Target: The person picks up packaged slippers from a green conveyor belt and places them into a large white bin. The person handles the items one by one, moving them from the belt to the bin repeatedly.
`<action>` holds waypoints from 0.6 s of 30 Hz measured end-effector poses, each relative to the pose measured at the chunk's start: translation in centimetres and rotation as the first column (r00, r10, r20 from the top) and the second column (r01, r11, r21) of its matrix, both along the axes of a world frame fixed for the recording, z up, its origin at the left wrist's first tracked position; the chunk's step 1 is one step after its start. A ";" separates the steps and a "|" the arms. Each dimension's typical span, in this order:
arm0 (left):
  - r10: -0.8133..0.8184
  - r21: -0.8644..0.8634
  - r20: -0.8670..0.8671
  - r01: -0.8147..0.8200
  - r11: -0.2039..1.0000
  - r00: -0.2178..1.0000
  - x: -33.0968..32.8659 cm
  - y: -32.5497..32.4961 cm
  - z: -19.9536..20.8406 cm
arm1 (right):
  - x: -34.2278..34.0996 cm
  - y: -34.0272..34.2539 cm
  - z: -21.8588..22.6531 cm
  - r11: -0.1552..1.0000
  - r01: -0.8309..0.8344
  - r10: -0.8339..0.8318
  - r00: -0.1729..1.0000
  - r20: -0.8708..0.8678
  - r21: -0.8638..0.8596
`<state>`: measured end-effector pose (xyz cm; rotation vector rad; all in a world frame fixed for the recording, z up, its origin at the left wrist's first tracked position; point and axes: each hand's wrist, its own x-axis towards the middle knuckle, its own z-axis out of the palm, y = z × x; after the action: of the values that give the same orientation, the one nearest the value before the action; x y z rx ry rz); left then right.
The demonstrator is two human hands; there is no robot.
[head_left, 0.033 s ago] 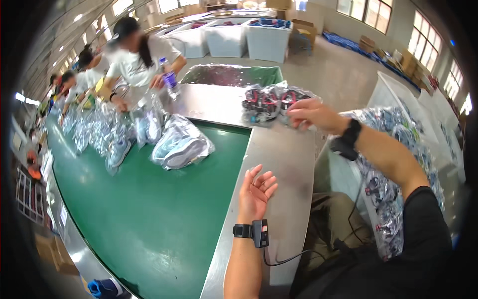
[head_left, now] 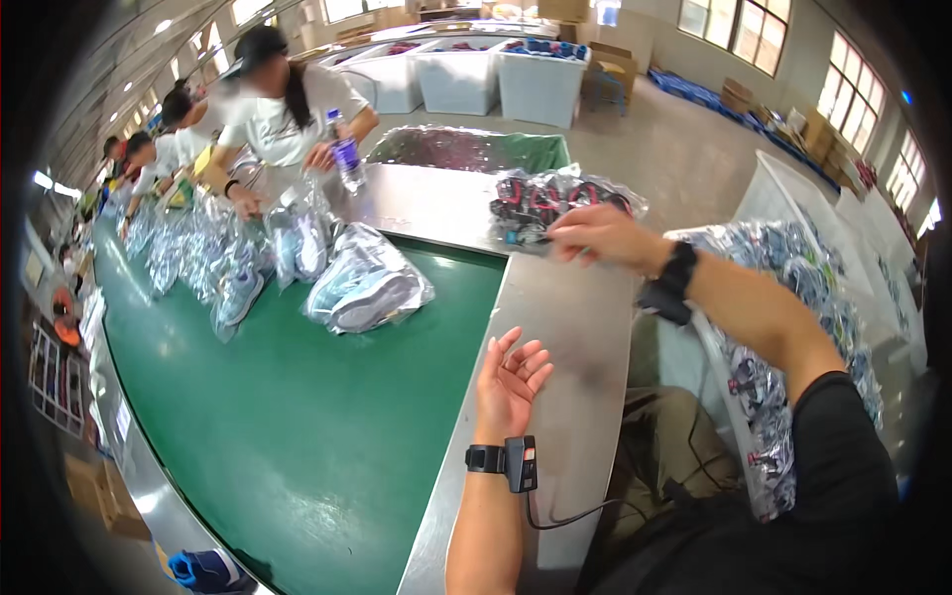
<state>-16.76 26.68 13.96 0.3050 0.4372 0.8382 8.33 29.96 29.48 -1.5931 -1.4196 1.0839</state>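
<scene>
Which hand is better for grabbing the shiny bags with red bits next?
Probably the right: the right hand is close to the bagged things, maybe touching. The left hand is farther away, palm up.

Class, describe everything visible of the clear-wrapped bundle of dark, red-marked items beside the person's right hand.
The bundle shows dark items with pinkish-red marks, inside crinkled, shiny wrapping that looks like clear plastic. It lies at the far corner of the metal table. The right hand hides part of its near side; whether they touch is unclear.
</scene>
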 end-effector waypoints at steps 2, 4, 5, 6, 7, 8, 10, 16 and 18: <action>0.103 -0.024 0.032 -0.103 0.994 0.994 -1.0 0.9 0.0 | -5.9 5.2 -3.2 0.993 -0.092 0.091 0.996 -0.018 -0.078; 0.192 -0.058 0.063 -0.188 0.980 0.979 -1.5 1.7 0.3 | -10.0 8.6 -6.1 0.992 -0.088 0.091 0.996 0.025 -0.093; 0.238 -0.095 0.090 -0.230 0.969 0.967 -2.1 2.1 0.1 | -12.2 10.0 -7.0 0.993 -0.044 0.051 0.997 0.058 -0.111; 0.283 -0.132 0.118 -0.267 0.955 0.952 -2.5 2.5 0.2 | -14.0 11.2 -7.8 0.992 0.003 0.009 0.996 0.093 -0.126; 0.319 -0.170 0.140 -0.294 0.940 0.937 -2.6 2.9 0.2 | -14.5 13.3 -10.0 0.995 0.009 0.005 0.989 0.150 -0.098; 0.361 -0.217 0.142 -0.327 0.920 0.922 -3.2 3.2 0.1 | -15.7 14.5 -11.0 0.997 0.018 -0.006 0.988 0.157 -0.077; 0.438 -0.309 0.140 -0.381 0.872 0.888 -3.9 3.7 0.2 | -17.5 16.7 -12.6 0.994 0.081 -0.063 0.974 0.216 -0.074; 0.484 -0.361 0.145 -0.409 0.838 0.863 -4.5 3.9 -0.5 | -19.1 18.7 -13.3 0.983 -0.127 0.118 0.990 -0.072 -0.134; 0.488 -0.362 0.134 -0.416 0.834 0.863 -4.5 3.8 -0.4 | -19.3 17.6 -13.5 0.990 -0.142 0.142 0.990 -0.019 -0.003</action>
<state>-21.23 30.47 13.53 -0.2110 0.4355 1.2355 -10.99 47.59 15.96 -1.4992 -1.5385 1.1813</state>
